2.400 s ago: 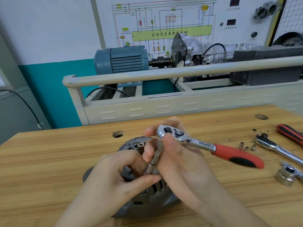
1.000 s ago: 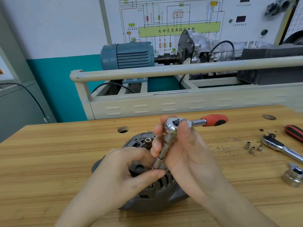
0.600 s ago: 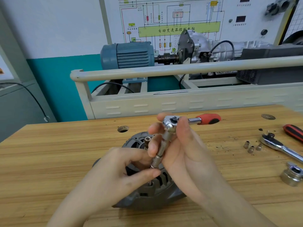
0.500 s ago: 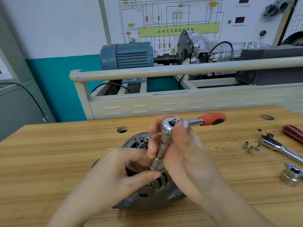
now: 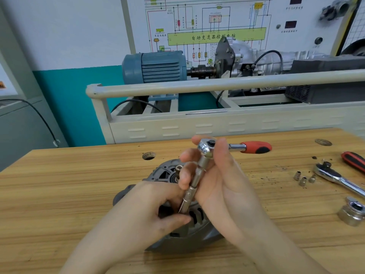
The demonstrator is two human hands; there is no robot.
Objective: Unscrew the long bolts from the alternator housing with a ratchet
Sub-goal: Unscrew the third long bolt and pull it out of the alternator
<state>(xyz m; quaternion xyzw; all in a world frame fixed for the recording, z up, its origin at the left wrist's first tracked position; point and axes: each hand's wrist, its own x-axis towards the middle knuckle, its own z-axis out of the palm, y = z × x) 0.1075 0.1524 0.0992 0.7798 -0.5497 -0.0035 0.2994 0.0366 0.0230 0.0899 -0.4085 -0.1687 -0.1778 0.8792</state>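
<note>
Nearest the camera, the left hand [image 5: 150, 210] sat on the alternator [image 5: 177, 230], thumb and fingers pinched in around the foot of the extension [image 5: 192, 186], guiding its tip down to the bolt, which was hidden under the hands. The alternator lay flat on the surface [image 5: 59, 194], a thick cast lump, likely heavy enough to stay put but worth bracing at the rim. Just above, the right hand [image 5: 217, 175] was curled round the extension and the head of the ratchet [image 5: 209, 145], the red handle [image 5: 255, 147] jutting out to the right, untouched. That steel would be stiff and slick; for real torque the rubbery handle looked the better hold, the head grip suiting only fast spinning of a loose bolt. Further right lay small sockets [image 5: 303, 177], a second ratchet [image 5: 335, 177] and a large socket [image 5: 351, 213]. Beyond the surface stood a blue motor [image 5: 156, 66].
</note>
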